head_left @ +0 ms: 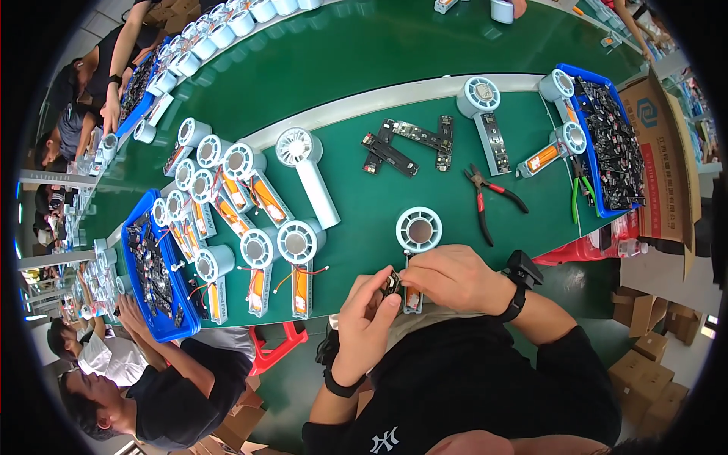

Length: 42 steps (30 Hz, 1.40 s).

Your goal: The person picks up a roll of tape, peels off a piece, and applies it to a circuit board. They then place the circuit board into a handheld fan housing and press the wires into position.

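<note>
A light-blue handheld fan body (418,229) lies in front of me at the table's near edge, its round head away from me. Its slim handle shows an orange battery (412,297) and is partly covered by my hands. My left hand (365,318) pinches a small dark circuit board (392,284) just left of the handle. My right hand (459,280) is closed over the handle, its fingertips together beside the board. What those fingertips grip is too small to make out. Several dark circuit boards (390,154) lie loosely crossed farther ahead.
Red-handled pliers (481,199) lie right of centre, green-handled pliers (579,189) beside a blue bin (599,205) of boards. Another blue bin (176,334) stands left, near several fan bodies (258,250) with wires. A white rail (341,106) borders the conveyor. A co-worker (182,379) sits left.
</note>
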Tool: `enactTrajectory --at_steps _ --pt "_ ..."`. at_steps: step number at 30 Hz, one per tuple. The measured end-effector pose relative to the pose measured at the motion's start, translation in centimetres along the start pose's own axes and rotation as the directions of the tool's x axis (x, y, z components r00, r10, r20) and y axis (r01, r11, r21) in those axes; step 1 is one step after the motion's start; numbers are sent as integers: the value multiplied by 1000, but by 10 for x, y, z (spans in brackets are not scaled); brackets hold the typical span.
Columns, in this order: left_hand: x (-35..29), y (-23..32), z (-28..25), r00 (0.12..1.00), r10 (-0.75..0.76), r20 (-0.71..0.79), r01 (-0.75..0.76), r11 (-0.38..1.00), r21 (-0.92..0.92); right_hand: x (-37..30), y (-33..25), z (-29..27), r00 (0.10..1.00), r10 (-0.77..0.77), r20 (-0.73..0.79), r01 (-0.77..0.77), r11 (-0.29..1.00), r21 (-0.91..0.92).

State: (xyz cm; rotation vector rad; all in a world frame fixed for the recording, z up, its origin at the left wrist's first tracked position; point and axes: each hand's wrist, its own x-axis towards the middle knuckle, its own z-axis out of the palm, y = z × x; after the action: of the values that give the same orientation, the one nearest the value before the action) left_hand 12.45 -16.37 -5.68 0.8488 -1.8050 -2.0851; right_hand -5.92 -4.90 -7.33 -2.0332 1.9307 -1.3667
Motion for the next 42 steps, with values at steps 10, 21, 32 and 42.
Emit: enactTrajectory --at_steps 10,21,32,42 --pt "-6 2 -3 994 105 11 -105 968 227 -6 -7 9 998 10 -66 -11 1000 -10" --pt "3 15 -23 919 -255 300 319 929 -187 0 -5 -12 993 -81 82 81 997 8" --pt "3 14 -14 874 -325 360 440 843 -308 -7 9 -7 996 -87 11 85 991 106" --pt "-3 -7 -1 951 -191 241 274 883 -382 -3 -4 -5 995 93 -37 -84 976 203"
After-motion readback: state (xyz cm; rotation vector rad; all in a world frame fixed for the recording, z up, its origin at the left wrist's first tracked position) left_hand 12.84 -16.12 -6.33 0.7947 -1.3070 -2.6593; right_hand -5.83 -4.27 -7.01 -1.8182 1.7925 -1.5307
